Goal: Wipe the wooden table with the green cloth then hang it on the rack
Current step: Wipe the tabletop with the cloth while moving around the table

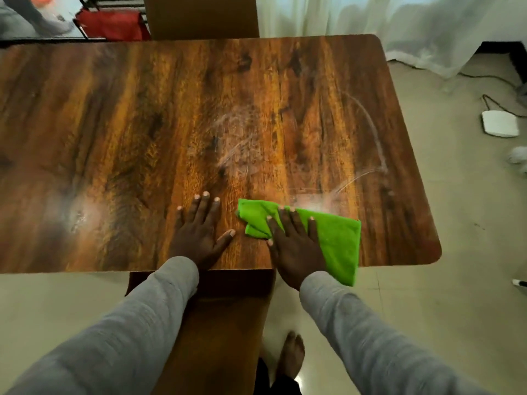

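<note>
The wooden table (142, 115) fills most of the view, with whitish smear marks at its middle and right. A folded green cloth (339, 238) lies at the near right edge, one corner hanging over the table's front edge. My right hand (293, 243) presses flat on the cloth with fingers spread. My left hand (199, 232) rests flat on the bare wood just left of the cloth, holding nothing. A black rack (94, 12) with a red fabric on it stands beyond the far left corner.
A chair back (199, 15) stands against the far edge. White curtains (399, 21) hang at the back right. A white device (499, 124) with cables lies on the tiled floor to the right. A wooden seat (216, 323) sits under the near edge.
</note>
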